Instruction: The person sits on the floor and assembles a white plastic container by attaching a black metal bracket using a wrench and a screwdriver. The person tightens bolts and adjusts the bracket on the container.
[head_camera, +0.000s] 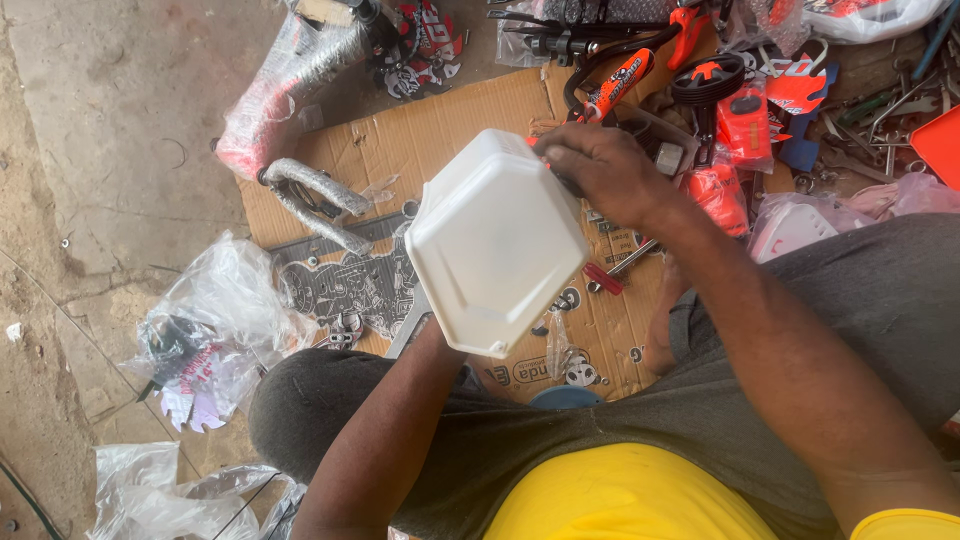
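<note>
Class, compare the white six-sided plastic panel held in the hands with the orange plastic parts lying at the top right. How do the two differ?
The white panel is plain and unmarked; the orange parts carry dark patterns. The white panel is held up off the ground, the right hand on its top edge and the left hand hidden behind it; the orange parts lie loose among the tools. The white panel is one broad hexagonal piece; the orange parts are several smaller pieces. Both look like moulded plastic.
</note>
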